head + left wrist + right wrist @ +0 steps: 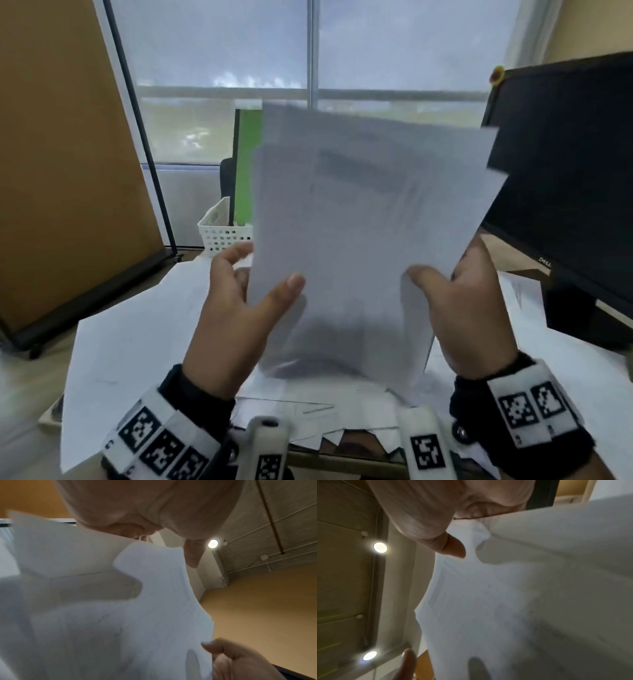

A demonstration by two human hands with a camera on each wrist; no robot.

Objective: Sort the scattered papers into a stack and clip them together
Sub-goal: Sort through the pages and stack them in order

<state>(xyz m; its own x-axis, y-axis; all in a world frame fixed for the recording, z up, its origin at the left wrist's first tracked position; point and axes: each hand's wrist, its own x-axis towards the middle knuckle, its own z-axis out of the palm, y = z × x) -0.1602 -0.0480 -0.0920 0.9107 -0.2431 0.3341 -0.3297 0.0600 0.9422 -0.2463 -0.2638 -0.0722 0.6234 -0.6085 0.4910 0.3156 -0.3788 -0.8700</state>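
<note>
I hold a bundle of white printed papers [359,219] upright in front of me, above the desk. My left hand [246,291] grips its lower left edge, thumb in front and fingers behind. My right hand [455,301] grips the lower right edge the same way. The sheets are fanned and uneven at the top, and blurred. In the left wrist view the papers [120,622] fill the frame beneath my left hand [171,545], with finger shadows showing through. The right wrist view shows the papers [513,601] pinched by my right hand [458,536]. No clip is in view.
More loose white sheets [137,342] cover the desk below my hands. A black monitor [565,171] stands at the right. A white perforated basket [222,229] and a green folder [246,164] sit behind the papers. A brown board [61,154] leans at the left.
</note>
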